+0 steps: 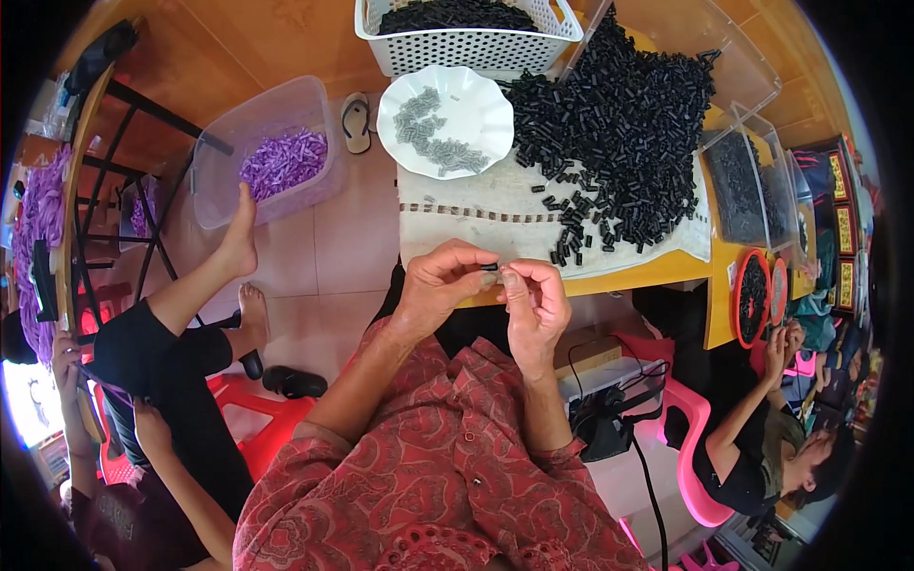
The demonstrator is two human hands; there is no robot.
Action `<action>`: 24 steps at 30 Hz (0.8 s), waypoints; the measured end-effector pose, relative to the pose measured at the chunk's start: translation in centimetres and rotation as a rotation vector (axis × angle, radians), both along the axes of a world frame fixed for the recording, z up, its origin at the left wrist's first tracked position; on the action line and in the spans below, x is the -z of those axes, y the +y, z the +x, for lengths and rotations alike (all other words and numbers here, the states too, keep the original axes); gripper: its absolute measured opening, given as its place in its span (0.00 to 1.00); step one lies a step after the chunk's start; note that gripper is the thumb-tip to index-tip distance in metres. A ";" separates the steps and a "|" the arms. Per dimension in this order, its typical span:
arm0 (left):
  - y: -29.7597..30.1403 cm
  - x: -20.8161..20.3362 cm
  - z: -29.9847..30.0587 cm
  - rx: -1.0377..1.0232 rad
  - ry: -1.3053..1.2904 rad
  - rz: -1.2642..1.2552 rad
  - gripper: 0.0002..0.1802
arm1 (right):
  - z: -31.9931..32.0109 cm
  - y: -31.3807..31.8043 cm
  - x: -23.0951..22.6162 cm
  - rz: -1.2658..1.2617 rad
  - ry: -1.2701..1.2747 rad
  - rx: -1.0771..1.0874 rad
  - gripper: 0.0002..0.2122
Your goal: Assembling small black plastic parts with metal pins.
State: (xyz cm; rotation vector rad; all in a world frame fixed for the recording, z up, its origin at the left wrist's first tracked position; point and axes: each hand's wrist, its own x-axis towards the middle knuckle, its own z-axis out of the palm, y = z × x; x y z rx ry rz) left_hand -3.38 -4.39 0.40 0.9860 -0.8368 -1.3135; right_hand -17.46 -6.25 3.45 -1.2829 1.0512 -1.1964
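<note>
My left hand (433, 290) pinches a small black plastic tube (489, 267) between thumb and forefinger at the table's front edge. Against it, fingertip to fingertip, is my right hand (535, 309), its thumb and forefinger pressed together; whatever they grip is too small to make out. Beyond my hands a pale cloth (447, 238) covers part of the yellow table. A big heap of black tubes (628, 124) spreads over its right side, some loose ones trailing toward me. Left of the heap, a white scalloped plate (493, 109) carries small translucent pieces (419, 122).
A white perforated basket (466, 49) of black pieces stands behind the plate. Clear boxes (752, 181) flank the heap's right. On the floor at left sits a clear tub (214, 162) with purple pieces. People work on both sides; a red stool (257, 419) is at left.
</note>
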 end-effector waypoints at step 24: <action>2.5 0.9 1.7 0.043 0.564 0.108 0.16 | 2.3 0.9 -0.4 -0.033 0.020 -0.070 0.04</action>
